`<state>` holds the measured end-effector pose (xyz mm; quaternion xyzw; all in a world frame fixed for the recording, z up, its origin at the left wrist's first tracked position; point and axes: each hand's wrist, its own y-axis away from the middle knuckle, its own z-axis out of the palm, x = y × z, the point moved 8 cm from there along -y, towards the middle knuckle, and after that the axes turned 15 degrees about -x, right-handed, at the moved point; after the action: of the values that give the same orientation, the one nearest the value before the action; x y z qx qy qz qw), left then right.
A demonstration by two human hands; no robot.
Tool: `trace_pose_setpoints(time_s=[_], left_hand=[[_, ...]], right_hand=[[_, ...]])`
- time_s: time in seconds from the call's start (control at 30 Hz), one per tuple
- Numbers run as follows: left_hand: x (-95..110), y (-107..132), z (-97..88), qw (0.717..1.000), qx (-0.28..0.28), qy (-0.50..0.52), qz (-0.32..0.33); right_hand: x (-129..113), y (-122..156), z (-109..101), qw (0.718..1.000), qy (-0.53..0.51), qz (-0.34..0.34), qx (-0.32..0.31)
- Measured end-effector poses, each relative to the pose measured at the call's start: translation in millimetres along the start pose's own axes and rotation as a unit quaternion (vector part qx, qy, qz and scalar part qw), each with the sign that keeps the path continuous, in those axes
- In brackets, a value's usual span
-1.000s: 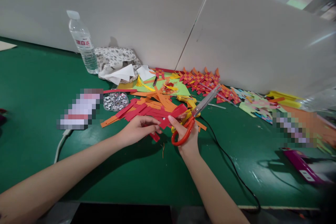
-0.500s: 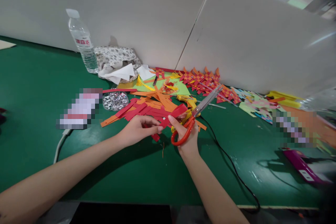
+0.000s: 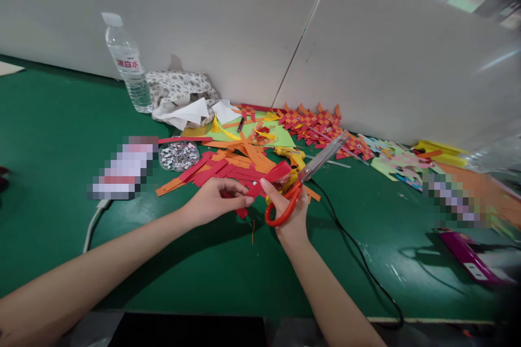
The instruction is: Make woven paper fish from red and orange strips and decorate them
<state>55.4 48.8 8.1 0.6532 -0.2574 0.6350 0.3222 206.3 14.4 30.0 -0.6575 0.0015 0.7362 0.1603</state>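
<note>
My left hand [image 3: 220,200] pinches one end of a red paper strip [image 3: 277,173] between thumb and fingers. The strip bends over toward my right hand [image 3: 293,214], whose thumb presses on it. Scissors with orange handles [image 3: 280,217] sit in my right hand too, their metal blades pointing up and to the right. Beneath and behind the hands lies a loose pile of red paper strips [image 3: 220,171] and orange paper strips [image 3: 258,157]. A yellow glue gun [image 3: 295,156] lies just behind the right hand, partly hidden by it and the scissors.
Woven red-and-orange paper fish [image 3: 317,124] lie along the grey partition. Left of the strips are a container of googly eyes [image 3: 179,155], a patterned tissue pouch [image 3: 183,87] and a water bottle [image 3: 128,65]. A black cable [image 3: 358,255] runs down the right; a purple power strip [image 3: 468,260] lies beyond it.
The scissor blades have shifted slightly up and to the right. Both hands keep nearly the same place and hold on the red strip.
</note>
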Motion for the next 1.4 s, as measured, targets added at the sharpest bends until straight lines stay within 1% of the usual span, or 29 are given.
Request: trace_pose_setpoints(time_s=[0.17, 0.4, 0.5, 0.7, 0.87, 0.97, 1.13, 1.23, 1.3, 1.4], left_hand=[[1.7, -0.5, 0.9, 1.0, -0.011, 0.006, 0.006], [1.9, 0.8, 2.0, 0.999, -0.003, 0.05, -0.018], [4.0, 0.4, 2.4, 0.999, -0.008, 0.051, -0.011], [1.8, -0.3, 1.7, 0.998, -0.006, 0.06, -0.013], [0.2, 0.1, 1.7, 0.998, -0.008, 0.054, -0.019], [1.0, 0.3, 1.9, 1.0, -0.015, 0.022, -0.007], [4.0, 1.6, 2.5, 0.996, -0.018, -0.085, -0.003], [6.7, 3.3, 2.1, 0.991, -0.009, -0.131, -0.002], [9.0, 4.1, 2.1, 0.989, -0.006, -0.145, 0.003], [11.0, 3.8, 2.7, 0.989, -0.009, -0.146, 0.008]], right_hand=[[-1.2, 0.1, 2.4, 1.0, 0.013, -0.001, -0.002], [-0.2, -0.8, 1.6, 1.0, -0.009, 0.001, -0.001], [-0.2, -0.7, 1.2, 1.0, -0.006, 0.0, 0.0], [-1.4, 0.8, 1.2, 1.0, 0.004, -0.005, -0.005], [1.4, 0.5, 0.7, 1.0, -0.018, 0.001, -0.001], [2.2, -0.5, -1.6, 0.999, -0.038, -0.005, 0.016], [1.0, -2.2, -8.3, 0.998, -0.048, -0.016, 0.042], [-2.0, -2.2, -17.9, 0.993, -0.077, -0.041, 0.083], [-3.7, -2.3, -23.9, 0.989, -0.091, -0.048, 0.11], [-5.0, -4.1, -28.6, 0.985, -0.108, -0.041, 0.126]])
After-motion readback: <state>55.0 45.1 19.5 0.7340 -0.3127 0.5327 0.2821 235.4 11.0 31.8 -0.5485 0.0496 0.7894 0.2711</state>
